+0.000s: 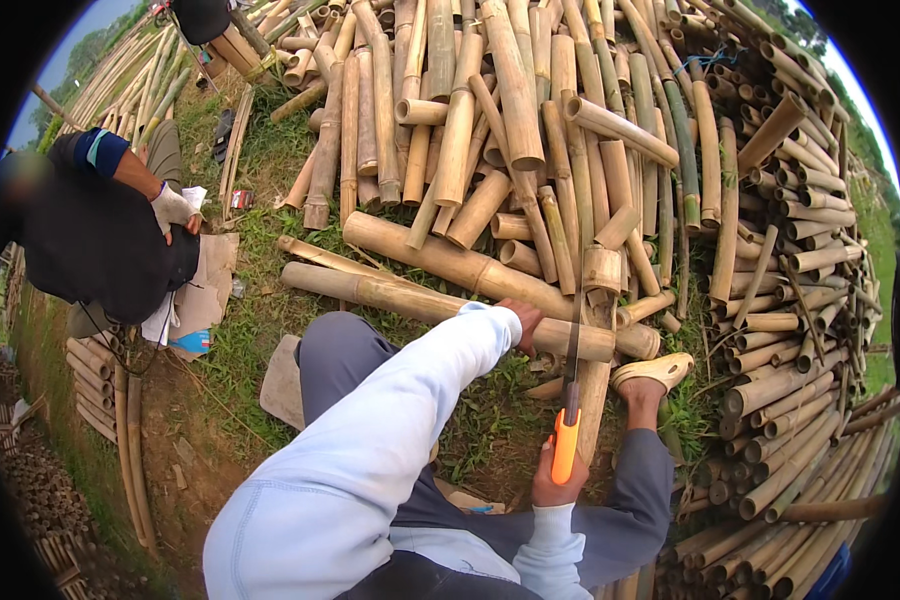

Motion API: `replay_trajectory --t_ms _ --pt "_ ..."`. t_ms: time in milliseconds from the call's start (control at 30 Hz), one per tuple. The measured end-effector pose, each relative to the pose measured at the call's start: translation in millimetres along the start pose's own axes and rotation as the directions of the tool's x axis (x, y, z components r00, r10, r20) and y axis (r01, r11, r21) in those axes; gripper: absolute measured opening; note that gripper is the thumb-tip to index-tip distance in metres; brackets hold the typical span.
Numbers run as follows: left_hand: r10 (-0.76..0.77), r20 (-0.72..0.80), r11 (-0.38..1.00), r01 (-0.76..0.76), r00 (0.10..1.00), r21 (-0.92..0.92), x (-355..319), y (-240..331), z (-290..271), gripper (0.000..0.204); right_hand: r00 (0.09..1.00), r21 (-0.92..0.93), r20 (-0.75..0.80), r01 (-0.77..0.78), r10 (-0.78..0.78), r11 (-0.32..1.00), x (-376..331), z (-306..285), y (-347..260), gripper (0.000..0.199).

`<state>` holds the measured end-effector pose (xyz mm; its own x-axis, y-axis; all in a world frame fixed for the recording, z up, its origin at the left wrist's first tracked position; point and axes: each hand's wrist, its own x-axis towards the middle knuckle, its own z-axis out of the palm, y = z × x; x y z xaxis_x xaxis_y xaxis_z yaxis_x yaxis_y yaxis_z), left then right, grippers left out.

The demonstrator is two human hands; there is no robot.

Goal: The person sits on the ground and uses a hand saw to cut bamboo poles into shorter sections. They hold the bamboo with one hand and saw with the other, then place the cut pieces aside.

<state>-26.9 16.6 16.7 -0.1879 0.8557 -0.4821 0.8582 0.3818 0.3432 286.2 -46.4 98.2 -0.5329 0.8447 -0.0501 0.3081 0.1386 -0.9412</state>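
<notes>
My left hand (523, 325) is closed over a bamboo pole (400, 296) lying crosswise before me, gripping it toward its right end. In my right hand (558, 480) is the orange handle (566, 446) of a hand saw. Its dark narrow blade (573, 350) points away from me and crosses the pole a little right of my left hand. Whether the teeth have cut into the bamboo, I cannot tell. A thicker bamboo pole (470, 268) lies just behind, and a bamboo support piece (594, 385) runs lengthwise under the pole's right end.
Cut bamboo lengths (460, 130) are heaped ahead, and a tall bamboo stack (790, 370) rises at the right. My foot in a tan clog (654, 372) rests beside the support. Another person (90, 230) with a gloved hand sits at the left, near flattened cardboard (210, 280).
</notes>
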Motion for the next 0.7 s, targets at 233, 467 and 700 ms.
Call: replay_trajectory --t_ms 233,467,700 --pt "-0.024 0.049 1.0 0.023 0.999 0.017 10 37 21 0.084 0.998 0.006 -0.055 -0.011 0.011 1.0 -5 -28 10 0.022" --pt "-0.006 -0.142 0.998 0.015 0.99 0.064 -1 40 39 0.099 0.999 0.022 0.028 -0.041 0.04 0.999 -6 -31 12 0.024" --pt "-0.032 -0.16 0.998 0.04 0.987 0.047 -15 55 39 0.1 0.998 0.092 -0.021 0.065 -0.063 0.994 -9 -38 6 0.023"
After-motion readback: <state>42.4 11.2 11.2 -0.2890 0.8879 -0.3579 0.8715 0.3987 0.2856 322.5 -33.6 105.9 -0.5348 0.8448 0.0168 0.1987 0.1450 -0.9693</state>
